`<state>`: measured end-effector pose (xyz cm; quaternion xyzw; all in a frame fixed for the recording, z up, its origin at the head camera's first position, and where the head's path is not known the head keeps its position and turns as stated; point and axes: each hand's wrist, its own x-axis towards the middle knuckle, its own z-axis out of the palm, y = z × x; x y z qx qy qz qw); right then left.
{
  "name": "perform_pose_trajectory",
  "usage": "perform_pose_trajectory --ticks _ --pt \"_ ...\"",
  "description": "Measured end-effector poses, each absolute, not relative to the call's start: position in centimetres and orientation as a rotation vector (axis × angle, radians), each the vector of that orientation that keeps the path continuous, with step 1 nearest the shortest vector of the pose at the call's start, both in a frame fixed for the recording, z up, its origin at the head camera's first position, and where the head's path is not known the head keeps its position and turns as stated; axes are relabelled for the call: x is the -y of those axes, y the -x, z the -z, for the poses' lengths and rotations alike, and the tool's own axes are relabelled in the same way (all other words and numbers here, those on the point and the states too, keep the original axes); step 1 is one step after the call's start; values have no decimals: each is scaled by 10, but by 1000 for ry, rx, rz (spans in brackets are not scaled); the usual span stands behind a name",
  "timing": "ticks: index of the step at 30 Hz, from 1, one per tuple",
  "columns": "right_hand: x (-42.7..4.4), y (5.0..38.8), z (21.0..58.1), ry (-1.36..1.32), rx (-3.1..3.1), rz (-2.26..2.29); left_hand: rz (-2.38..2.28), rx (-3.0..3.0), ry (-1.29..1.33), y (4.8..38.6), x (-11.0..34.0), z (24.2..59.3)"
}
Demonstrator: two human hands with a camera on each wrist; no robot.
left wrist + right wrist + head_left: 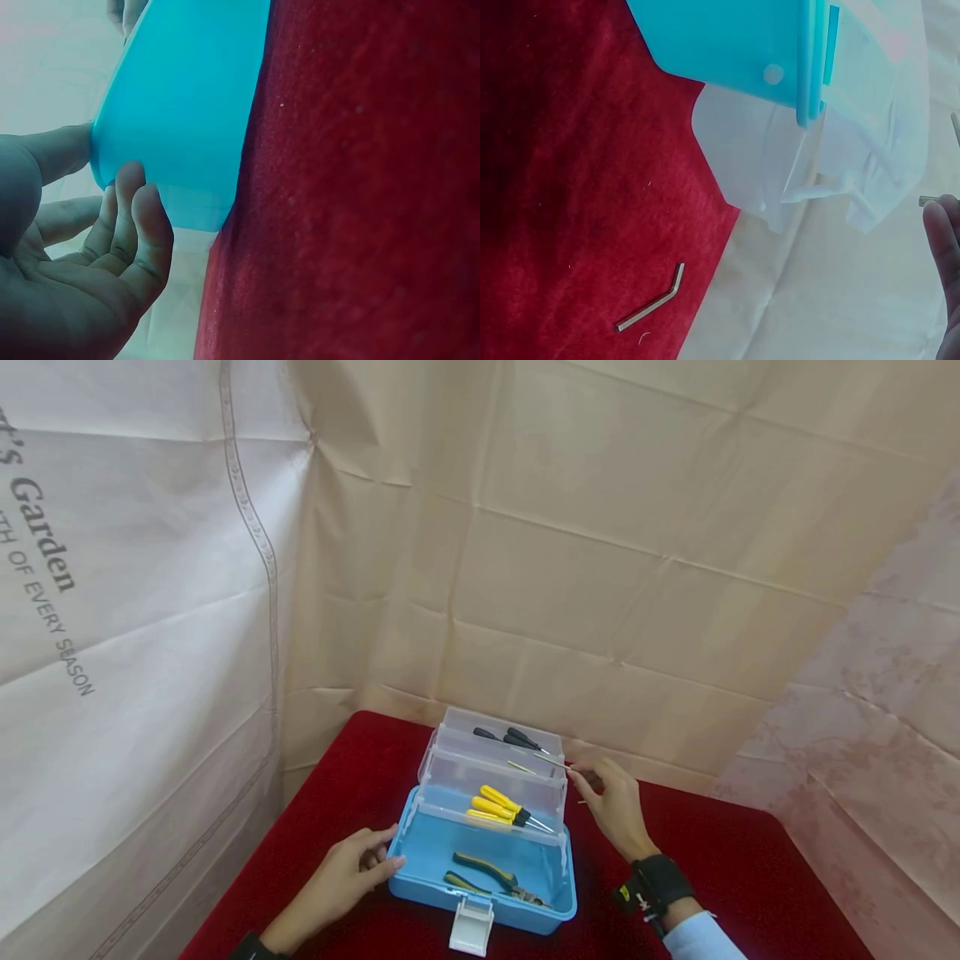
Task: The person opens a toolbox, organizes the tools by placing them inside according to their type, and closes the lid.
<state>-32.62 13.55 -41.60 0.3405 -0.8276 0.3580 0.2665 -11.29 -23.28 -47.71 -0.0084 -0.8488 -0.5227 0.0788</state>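
Note:
A blue toolbox (pixel 431 887) stands unfolded, its clear trays (pixel 450 768) rising behind the base. My left hand (pixel 348 868) grips the box's left rim; in the left wrist view the thumb touches the rim and the fingers (pixel 154 232) curl beside the outer wall. Over the right end of the upper tray, my right hand (pixel 617 806) pinches a thin metal hex key (pixel 553 762). In the right wrist view only its short end (pixel 927 200) shows at the fingertips. Another bent hex key (pixel 651 307) lies on the red cloth, right of the box.
Pliers (pixel 487 864) lie in the base, yellow-handled screwdrivers (pixel 495 807) in the lower tray. Dark-handled tools (pixel 521 739) and a small brass-coloured rod (pixel 521 767) lie higher up. A white latch (pixel 472 927) hangs at the front. Cloth walls (pixel 600 568) surround the red-covered table (pixel 720 860).

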Motion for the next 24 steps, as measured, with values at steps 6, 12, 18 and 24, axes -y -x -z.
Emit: perform_pose_trajectory --ticks 6,12,18,24 --pt "-133 328 415 -938 2231 -971 1581 2534 34 114 232 478" --pt "-129 329 413 -962 2221 -920 1574 2539 25 114 230 476" --pt "-128 331 413 -962 2220 -892 1577 2533 17 115 228 476" --pt "-127 333 411 -998 2185 -885 1571 2536 -1 117 227 475"
